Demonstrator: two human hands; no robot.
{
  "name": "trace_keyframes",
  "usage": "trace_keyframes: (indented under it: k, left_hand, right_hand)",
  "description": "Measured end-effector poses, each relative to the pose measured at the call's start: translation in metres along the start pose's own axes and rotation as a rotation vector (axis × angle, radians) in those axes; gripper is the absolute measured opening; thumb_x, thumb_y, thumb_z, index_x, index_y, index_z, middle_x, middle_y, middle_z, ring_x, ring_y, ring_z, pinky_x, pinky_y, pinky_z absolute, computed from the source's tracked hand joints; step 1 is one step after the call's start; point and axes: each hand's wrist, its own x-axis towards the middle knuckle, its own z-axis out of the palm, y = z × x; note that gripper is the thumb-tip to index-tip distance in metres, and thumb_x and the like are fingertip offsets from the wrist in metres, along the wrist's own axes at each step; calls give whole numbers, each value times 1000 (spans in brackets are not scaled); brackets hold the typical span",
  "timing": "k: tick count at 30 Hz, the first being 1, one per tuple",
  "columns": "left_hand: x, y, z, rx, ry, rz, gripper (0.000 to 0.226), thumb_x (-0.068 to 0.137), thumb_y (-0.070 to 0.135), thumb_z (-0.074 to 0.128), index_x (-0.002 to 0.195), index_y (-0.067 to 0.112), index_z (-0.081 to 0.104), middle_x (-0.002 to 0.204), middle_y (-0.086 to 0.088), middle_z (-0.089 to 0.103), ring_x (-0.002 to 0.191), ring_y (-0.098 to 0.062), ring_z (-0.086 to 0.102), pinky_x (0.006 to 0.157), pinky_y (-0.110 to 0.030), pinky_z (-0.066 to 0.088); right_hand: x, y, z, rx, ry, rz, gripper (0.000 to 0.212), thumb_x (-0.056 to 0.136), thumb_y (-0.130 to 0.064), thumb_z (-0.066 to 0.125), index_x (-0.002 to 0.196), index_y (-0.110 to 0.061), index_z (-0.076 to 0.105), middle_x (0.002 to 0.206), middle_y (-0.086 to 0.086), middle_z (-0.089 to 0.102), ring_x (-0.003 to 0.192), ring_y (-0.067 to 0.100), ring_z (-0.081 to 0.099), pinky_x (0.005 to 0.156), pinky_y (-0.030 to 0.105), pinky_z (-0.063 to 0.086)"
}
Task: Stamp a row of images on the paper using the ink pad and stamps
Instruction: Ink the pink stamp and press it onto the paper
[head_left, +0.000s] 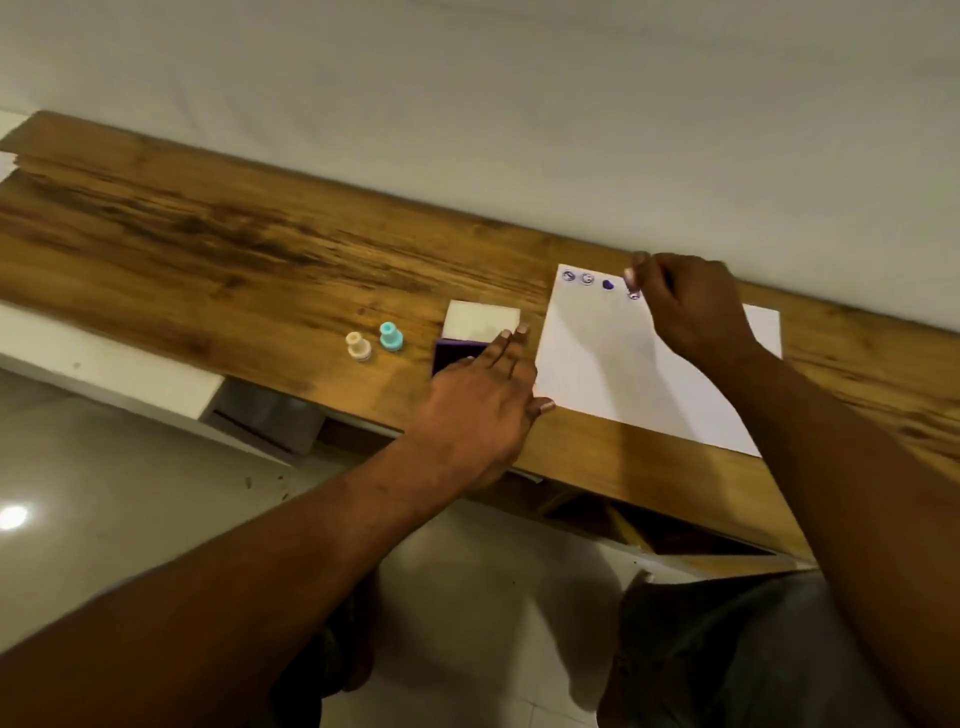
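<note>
On the left of the table (208, 249), a cream stamp (358, 346) and a teal stamp (390, 336) are standing idle, just beside each other. Next to them the ink pad (480, 319) is sitting with its white lid up. The left hand (480, 405) is resting over it with straight fingers, gripping nothing, its thumb touching the near corner of the paper (613, 374). Along the paper's far edge three purple prints (587, 279) are sitting in a row. The right hand (691, 306) is pinching a small stamp (633, 292), mostly hidden, and seemingly pressing a fourth. The edge beyond is lying bare, so the row is looking partly done.
</note>
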Motion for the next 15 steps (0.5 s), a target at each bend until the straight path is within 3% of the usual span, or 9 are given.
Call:
trace_keyframes:
  k: [2, 4, 7, 10, 15]
  left_hand:
    - [15, 21, 1, -20, 20, 67, 58, 111, 54, 23, 152, 16, 40, 176, -6, 10, 162, -21, 15, 121, -46, 37]
    - [28, 41, 5, -34, 14, 113, 59, 110, 56, 22, 150, 17, 42, 176, -4, 6, 162, -21, 12, 120, -47, 39]
    - [47, 66, 14, -58, -27, 181, 61, 110, 56, 22, 154, 17, 39, 176, -2, 2, 163, -20, 5, 127, -47, 27]
    - [62, 77, 23, -79, -59, 229, 57, 111, 55, 24, 151, 19, 43, 176, -1, 0, 163, -18, -1, 131, -44, 11]
    - [79, 77, 39, -77, -79, 265, 51, 111, 54, 25, 142, 22, 50, 176, 2, -2, 162, -14, -7, 132, -42, 4]
  right_hand:
    - [2, 37, -14, -3, 45, 107, 50, 106, -46, 40, 88, -17, 78, 77, 7, 74, 82, 28, 68, 69, 32, 41]
    - [2, 71, -27, -18, 88, 190, 50, 107, -45, 40, 95, -16, 80, 90, 11, 78, 92, 31, 69, 72, 29, 38]
    - [-1, 114, -35, -67, 124, 277, 51, 109, -42, 37, 99, -15, 80, 100, 13, 77, 100, 34, 68, 74, 26, 32]
    - [-2, 145, -30, -65, 138, 286, 49, 109, -39, 39, 92, -16, 78, 96, 13, 77, 97, 33, 68, 73, 27, 35]
    - [6, 170, -18, -97, 128, 237, 55, 97, -47, 36, 84, -12, 77, 86, 17, 76, 88, 37, 70, 73, 39, 50]
